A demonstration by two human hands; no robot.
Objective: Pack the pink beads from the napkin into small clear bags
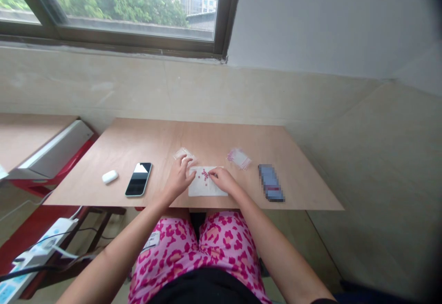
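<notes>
A white sheet (207, 190) lies near the table's front edge, with several small pinkish-red pieces (204, 173) scattered on it. My right hand (223, 180) rests over the sheet's right part, its thumb and index finger pinched together at the pieces; whether one is between the tips is too small to make out. My left hand (180, 175) hovers at the sheet's left edge with fingers spread and nothing in them. Just beyond its fingertips is a pile of clear plastic bags (184, 152). Another pile of clear bags with pink edges (239, 158) lies beyond my right hand.
On the wooden table (207, 134), a phone (138, 180) and a white earbud case (110, 176) lie to the left. A blurred-out phone-like object (271, 183) is at the right. A power strip (41, 253) with cables sits below left. The wall borders the table's far side.
</notes>
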